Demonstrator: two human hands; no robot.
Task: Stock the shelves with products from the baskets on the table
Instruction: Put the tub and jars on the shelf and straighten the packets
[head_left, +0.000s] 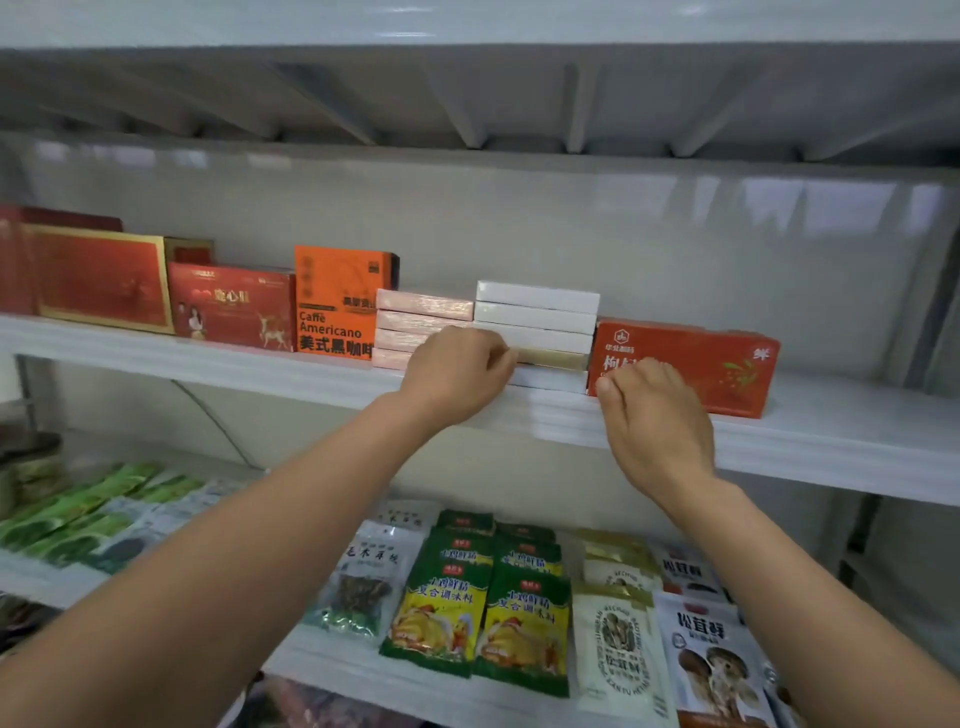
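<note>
We tidy the shelf (831, 431) row
Our left hand (457, 371) curls against white boxes (537, 312), right hand (657, 421) on red box (717, 364), likely closing gaps; grips unclear.

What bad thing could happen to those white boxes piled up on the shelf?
The white boxes are piled several high, right by the shelf's front edge. A clumsy nudge from the left grip, which is at their end, might topple them. They could then bump the pink boxes beside them, or fall onto the packets on the shelf below.
</note>
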